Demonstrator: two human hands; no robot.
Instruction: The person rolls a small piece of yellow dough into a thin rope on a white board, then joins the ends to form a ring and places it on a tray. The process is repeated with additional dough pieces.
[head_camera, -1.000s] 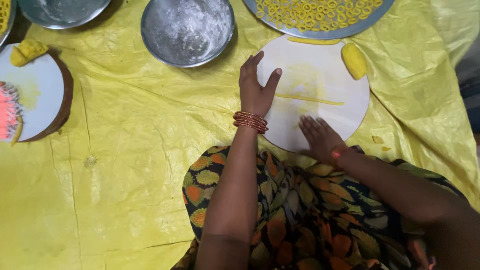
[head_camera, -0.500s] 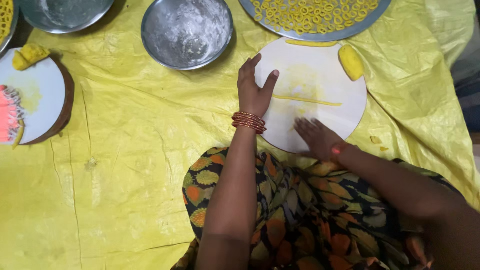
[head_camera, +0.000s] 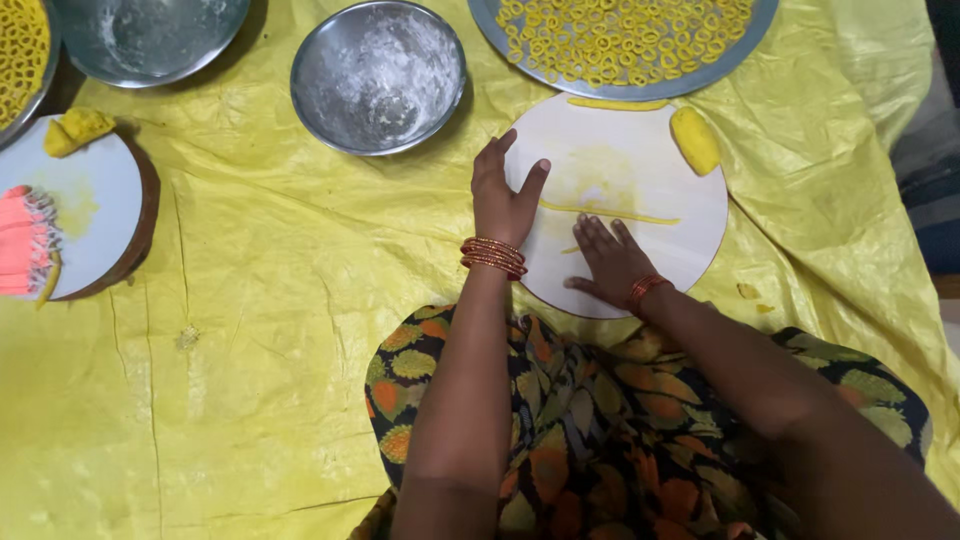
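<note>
Nearest the camera lies the person's lap in a patterned orange, green and black cloth (head_camera: 560, 430), with both forearms reaching forward over it onto the round white rolling board (head_camera: 690, 250) that sits on the yellow plastic sheet (head_camera: 250, 330) spread over the floor.

The right hand (head_camera: 608, 258), with a red bangle at the wrist, lies flat and open on the near part of the board, fingers stretched toward a thin yellow dough strand (head_camera: 608, 211); it grips nothing. Compared with half a second and a second ago, this hand has slid a little forward, so its fingertips are now just short of the strand, which looks about as long and straight as before. The left hand (head_camera: 506, 195), wearing stacked red bangles, has stayed put at the board's left edge, palm down and open, thumb spread onto the white surface; it seems to steady the board and holds nothing.

The small change reads as one stroke of rolling the strand under the palm, with the strand still on the middle of the board.

Farther along the board, a stubby yellow dough lump (head_camera: 695, 140) rests at the right rim and a second rolled strand (head_camera: 617, 103) lies along the far edge. Beyond it stands a steel tray of yellow dough rings (head_camera: 620, 35). To the left is a floured steel bowl (head_camera: 378, 75), then another steel bowl (head_camera: 150, 35), and at far left a second round board (head_camera: 95, 215) with a dough piece (head_camera: 75, 128) on it.
</note>
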